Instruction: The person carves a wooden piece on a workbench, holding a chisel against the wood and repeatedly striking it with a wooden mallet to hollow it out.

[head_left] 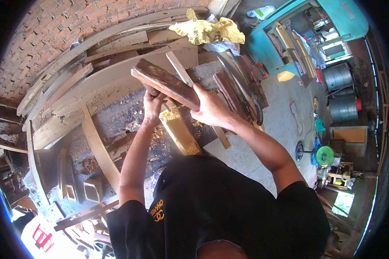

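Note:
My right hand (209, 108) is wrapped round the near end of a thick, dark brown wooden block (164, 82), which is raised and slants away to the far left. Just beneath it, my left hand (152, 105) is closed in a fist. A dark, rounded end shows above that fist, but the block hides most of what it holds. Close to both hands lies a pale yellow timber piece (179, 131), its far end rough and its near end by my body. Wood chips are scattered around it on the dark work surface (132, 110).
Curved planks (103, 73) are stacked along the brick wall (65, 39). A yellow sack (212, 31) lies at the back. Dark timber pieces (231, 93) and a handsaw (257, 110) sit to the right. Farther right are a teal machine (261, 47), metal drums (343, 108) and a green fan (324, 155).

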Demonstrator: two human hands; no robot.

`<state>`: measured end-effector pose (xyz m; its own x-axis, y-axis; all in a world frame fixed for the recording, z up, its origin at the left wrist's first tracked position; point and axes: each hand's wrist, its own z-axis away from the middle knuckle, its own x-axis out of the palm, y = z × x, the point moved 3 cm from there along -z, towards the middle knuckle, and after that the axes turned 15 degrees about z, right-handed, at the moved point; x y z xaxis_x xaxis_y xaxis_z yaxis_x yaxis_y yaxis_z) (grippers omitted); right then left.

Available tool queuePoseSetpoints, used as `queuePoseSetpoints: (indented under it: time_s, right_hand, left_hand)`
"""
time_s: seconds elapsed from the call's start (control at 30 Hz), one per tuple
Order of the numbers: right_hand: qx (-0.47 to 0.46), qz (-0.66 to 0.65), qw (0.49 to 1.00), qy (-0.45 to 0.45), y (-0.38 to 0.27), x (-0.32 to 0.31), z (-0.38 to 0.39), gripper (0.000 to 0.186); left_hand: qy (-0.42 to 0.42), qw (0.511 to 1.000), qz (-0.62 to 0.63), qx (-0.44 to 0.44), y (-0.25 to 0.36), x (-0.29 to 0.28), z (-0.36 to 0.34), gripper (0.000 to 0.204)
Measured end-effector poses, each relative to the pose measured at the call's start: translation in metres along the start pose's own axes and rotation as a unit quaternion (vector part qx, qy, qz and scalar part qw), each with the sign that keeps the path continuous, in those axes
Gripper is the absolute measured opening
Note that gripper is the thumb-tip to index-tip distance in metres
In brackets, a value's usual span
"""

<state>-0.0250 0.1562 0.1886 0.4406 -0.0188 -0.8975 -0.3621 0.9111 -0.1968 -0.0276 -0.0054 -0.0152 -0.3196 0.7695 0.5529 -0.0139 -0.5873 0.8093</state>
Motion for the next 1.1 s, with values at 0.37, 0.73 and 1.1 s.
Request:
queuePoseSetpoints:
  time_s: [0.37, 0.73, 1.1]
  right_hand:
    - [-0.088, -0.098, 0.984, 0.119, 0.016, -0.016, 0.019, 0.058]
    - [-0.171, -0.131, 0.936, 0.277, 0.001, -0.053, 0.041, 0.045]
    - [-0.004, 0.065, 0.995, 0.071, 0.015, -0.023, 0.024, 0.054]
  left_hand:
    - [0.001, 0.999, -0.005, 0.037, 0.007, 0.017, 0.008, 0.036]
    - [-0.118, 0.983, -0.142, -0.001, 0.038, 0.028, 0.014, 0.021]
    - [-0.209, 0.939, -0.261, 0.076, 0.036, 0.037, 0.011, 0.036]
